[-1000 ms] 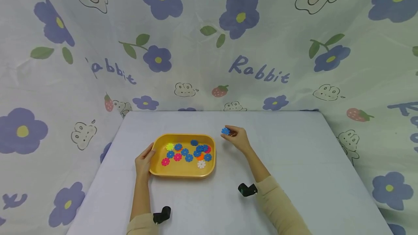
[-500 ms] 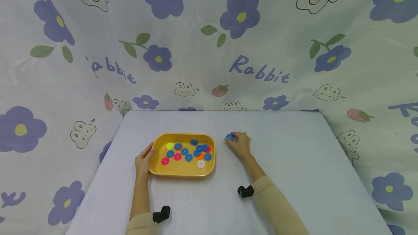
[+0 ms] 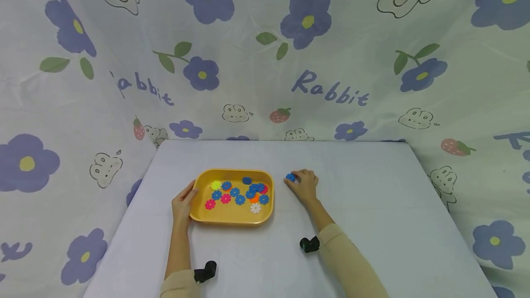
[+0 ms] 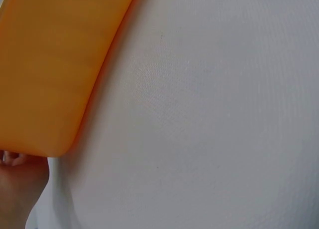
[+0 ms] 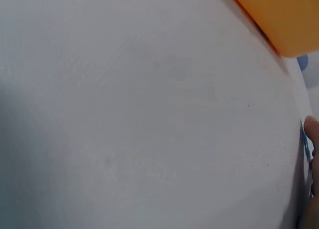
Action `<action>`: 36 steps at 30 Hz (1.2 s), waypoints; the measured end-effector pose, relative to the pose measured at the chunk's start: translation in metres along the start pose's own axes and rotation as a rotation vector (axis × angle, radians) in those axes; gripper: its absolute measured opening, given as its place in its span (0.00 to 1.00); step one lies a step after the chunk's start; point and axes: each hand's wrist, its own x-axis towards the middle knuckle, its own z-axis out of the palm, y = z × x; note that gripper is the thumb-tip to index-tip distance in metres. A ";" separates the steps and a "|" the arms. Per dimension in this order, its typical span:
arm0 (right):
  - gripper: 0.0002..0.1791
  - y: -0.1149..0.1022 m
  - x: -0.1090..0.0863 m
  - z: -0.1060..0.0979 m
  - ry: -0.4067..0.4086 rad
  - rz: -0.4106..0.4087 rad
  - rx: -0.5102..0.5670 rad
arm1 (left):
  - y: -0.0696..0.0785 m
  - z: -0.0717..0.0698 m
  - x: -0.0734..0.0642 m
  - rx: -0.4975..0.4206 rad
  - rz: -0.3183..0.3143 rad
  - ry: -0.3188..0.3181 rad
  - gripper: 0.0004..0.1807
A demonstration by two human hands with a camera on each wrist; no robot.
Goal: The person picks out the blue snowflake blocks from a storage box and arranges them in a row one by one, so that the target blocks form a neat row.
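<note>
My left hand (image 3: 182, 203) grips the left side of a yellow plastic tray (image 3: 223, 219), thumb at the rim. In the left wrist view that hand (image 4: 22, 189) shows below the tray's orange-looking outer wall (image 4: 55, 79). Lying in the tray are several notched plastic snowflake discs, mostly blue, with pink, orange, yellow and a white disc (image 3: 255, 208). To the right of the tray, my right hand (image 3: 305, 186) pinches a blue snowflake disc (image 3: 290, 177) between thumb and fingers, low over the cloth. Only a sliver of this disc (image 5: 306, 145) appears in the right wrist view.
A white cloth (image 3: 372, 197) covers the table. Behind and beside it hangs a fabric backdrop (image 3: 265, 59) with flowers and rabbits. Black wrist cameras sit at the left sleeve (image 3: 205, 272) and the right sleeve (image 3: 309, 244).
My right hand has come down and slightly to the right with the blue snowflake disc, its fingers now nearer the cloth. The left hand and the tray have stayed put.
</note>
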 end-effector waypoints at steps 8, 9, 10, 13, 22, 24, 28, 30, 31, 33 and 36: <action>0.26 0.002 0.000 -0.003 -0.054 -0.017 -0.047 | -0.001 0.001 0.001 -0.008 0.001 0.008 0.28; 0.27 0.002 0.000 -0.003 -0.060 -0.018 -0.040 | -0.001 0.000 0.001 -0.006 0.002 0.005 0.28; 0.27 0.002 0.000 -0.004 -0.065 -0.019 -0.031 | -0.001 0.000 0.001 -0.005 0.002 0.002 0.29; 0.27 0.002 0.000 -0.005 -0.075 -0.011 -0.012 | -0.001 -0.001 0.001 0.004 0.005 -0.005 0.29; 0.21 0.001 -0.002 -0.005 -0.060 -0.009 -0.005 | -0.002 0.000 0.001 -0.012 0.005 0.005 0.27; 0.21 0.001 -0.002 -0.005 -0.052 -0.012 0.001 | -0.002 -0.001 0.000 -0.006 0.006 -0.004 0.28; 0.22 0.000 -0.003 -0.004 -0.054 -0.006 0.024 | -0.001 -0.001 0.000 0.005 0.004 -0.013 0.29; 0.23 0.001 -0.003 -0.005 -0.058 0.008 0.051 | -0.001 -0.001 0.000 0.001 -0.003 -0.010 0.29; 0.24 0.002 -0.002 -0.005 -0.053 0.013 0.073 | -0.001 0.000 0.000 -0.003 -0.003 -0.008 0.29; 0.24 0.004 -0.002 -0.005 -0.037 0.025 0.140 | -0.001 0.000 0.000 -0.004 -0.001 -0.003 0.28; 0.22 0.003 -0.003 -0.007 0.015 0.004 0.278 | 0.000 0.000 0.000 0.006 0.002 0.000 0.27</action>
